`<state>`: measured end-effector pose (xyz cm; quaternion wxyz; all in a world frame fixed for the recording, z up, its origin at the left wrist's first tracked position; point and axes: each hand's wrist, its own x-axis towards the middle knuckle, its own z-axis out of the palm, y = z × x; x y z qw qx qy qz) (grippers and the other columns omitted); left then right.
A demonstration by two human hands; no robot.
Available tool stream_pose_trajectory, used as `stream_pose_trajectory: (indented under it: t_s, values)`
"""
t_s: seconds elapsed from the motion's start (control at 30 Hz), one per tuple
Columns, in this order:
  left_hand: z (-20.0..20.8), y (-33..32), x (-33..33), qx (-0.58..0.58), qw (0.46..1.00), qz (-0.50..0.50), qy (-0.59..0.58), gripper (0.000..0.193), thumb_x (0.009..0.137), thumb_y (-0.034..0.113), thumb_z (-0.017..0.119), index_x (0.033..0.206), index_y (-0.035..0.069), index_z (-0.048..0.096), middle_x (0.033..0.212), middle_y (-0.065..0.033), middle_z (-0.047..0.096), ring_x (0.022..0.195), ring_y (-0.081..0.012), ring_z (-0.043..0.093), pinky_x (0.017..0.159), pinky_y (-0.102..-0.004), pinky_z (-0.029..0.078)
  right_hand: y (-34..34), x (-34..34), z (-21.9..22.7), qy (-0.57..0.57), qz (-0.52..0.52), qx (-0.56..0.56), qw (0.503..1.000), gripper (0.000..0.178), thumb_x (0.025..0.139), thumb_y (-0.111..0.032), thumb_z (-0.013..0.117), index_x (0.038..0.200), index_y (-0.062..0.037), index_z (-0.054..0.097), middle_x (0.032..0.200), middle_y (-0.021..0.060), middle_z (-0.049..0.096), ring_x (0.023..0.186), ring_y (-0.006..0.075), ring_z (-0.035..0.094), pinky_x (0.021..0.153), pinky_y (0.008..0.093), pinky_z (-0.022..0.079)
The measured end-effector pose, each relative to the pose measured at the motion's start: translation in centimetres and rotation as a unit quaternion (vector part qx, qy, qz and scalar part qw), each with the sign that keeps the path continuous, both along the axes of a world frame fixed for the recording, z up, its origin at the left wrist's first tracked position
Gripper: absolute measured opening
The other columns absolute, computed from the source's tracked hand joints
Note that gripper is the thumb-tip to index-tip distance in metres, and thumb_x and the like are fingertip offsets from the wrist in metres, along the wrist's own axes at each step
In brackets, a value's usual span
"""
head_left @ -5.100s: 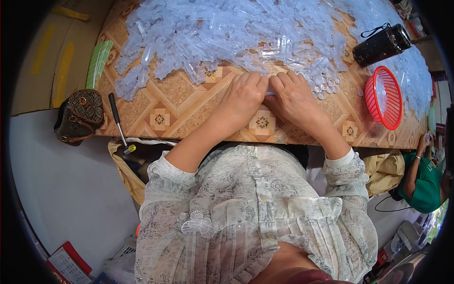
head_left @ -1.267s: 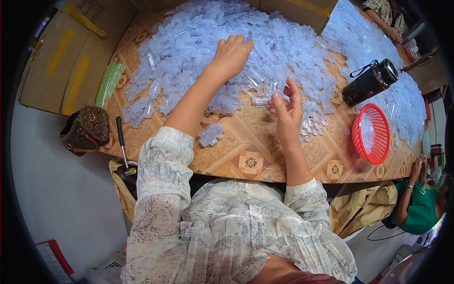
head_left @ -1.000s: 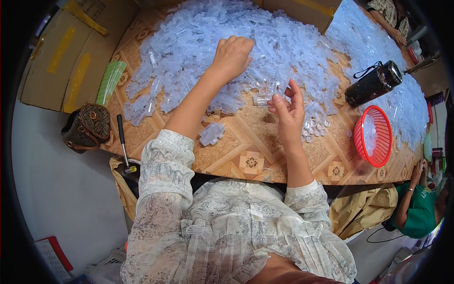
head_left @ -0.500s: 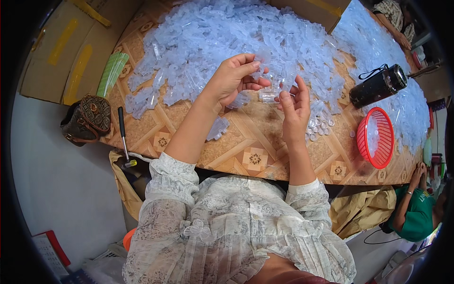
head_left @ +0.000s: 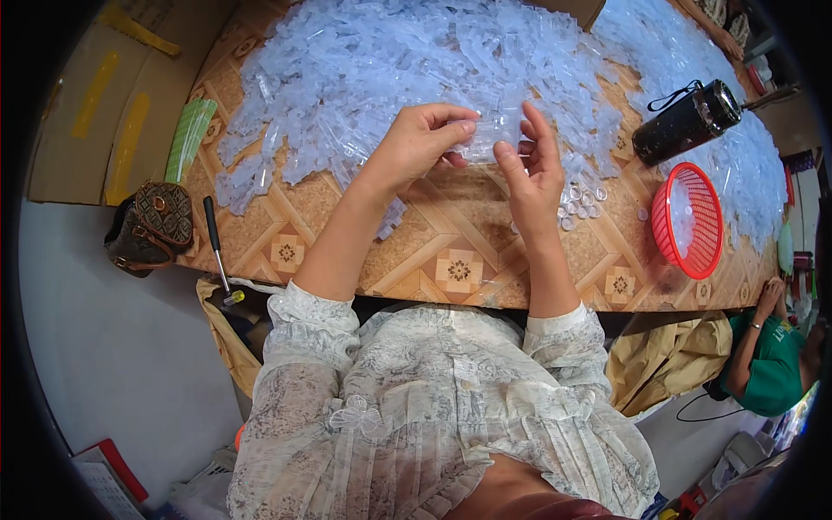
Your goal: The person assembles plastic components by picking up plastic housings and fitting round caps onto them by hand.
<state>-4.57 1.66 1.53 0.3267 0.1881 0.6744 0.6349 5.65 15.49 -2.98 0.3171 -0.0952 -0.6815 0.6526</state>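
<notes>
Between my hands, just above the table's pile, is a clear plastic piece (head_left: 485, 139), see-through and hard to tell from the pieces behind it. The thumb and fingers of my left hand (head_left: 418, 143) pinch its left end. At its right end, the thumb and curved fingers of my right hand (head_left: 535, 178) close around the edge, with the index finger raised along it. A large heap of similar clear plastic pieces (head_left: 364, 74) spreads behind my hands. Small clear round caps (head_left: 579, 206) lie just right of my right wrist.
A red plastic basket (head_left: 712, 221) with clear pieces inside stands right, before a black flask (head_left: 685, 123). At left are a brown handbag (head_left: 160, 217), a hammer (head_left: 218, 247), a green-striped sheet (head_left: 186, 139) and a cardboard box (head_left: 78, 121). A co-worker in green (head_left: 767, 364) sits at far right.
My hands have drawn closer together, and the clear piece now lies level between them. The whole view has shifted slightly, with the table edge higher.
</notes>
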Motion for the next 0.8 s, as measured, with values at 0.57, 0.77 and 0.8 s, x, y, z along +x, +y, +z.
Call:
stream_pose_trajectory:
  t_s: [0.57, 0.77, 0.8]
  values:
    - [-2.0, -0.2, 0.7, 0.092, 0.995, 0.037, -0.029, 0.042, 0.091, 0.027, 0.063, 0.123, 0.001, 0.056, 0.091, -0.0044, 0.063, 0.076, -0.0097, 0.062, 0.057, -0.0201, 0.050, -0.5, 0.1, -0.4, -0.102, 0.089, -0.045, 0.990, 0.056, 0.082, -0.023, 0.071, 0.131, -0.0068, 0.051, 0.109, 0.0127, 0.057, 0.081, 0.0103, 0.053, 0.069, 0.0243, 0.046]
    - [-2.7, -0.1, 0.8, 0.097, 0.991, 0.088, -0.016, 0.044, 0.092, 0.036, 0.061, 0.116, 0.000, 0.059, 0.090, -0.0052, 0.063, 0.071, -0.0100, 0.062, 0.055, -0.0203, 0.051, -0.5, 0.2, -0.2, -0.100, 0.049, 0.034, 0.993, 0.054, 0.081, -0.017, 0.068, 0.131, -0.0058, 0.051, 0.111, 0.0130, 0.057, 0.085, 0.0130, 0.055, 0.072, 0.0263, 0.048]
    - [-2.8, -0.1, 0.8, 0.113, 0.990, 0.083, -0.029, 0.046, 0.091, 0.038, 0.061, 0.114, -0.001, 0.060, 0.090, -0.0060, 0.062, 0.070, -0.0099, 0.061, 0.055, -0.0214, 0.053, -0.6, 0.2, 0.0, -0.091, 0.063, 0.021, 0.994, 0.053, 0.083, -0.014, 0.066, 0.132, -0.0052, 0.050, 0.113, 0.0108, 0.056, 0.090, 0.0125, 0.055, 0.077, 0.0257, 0.046]
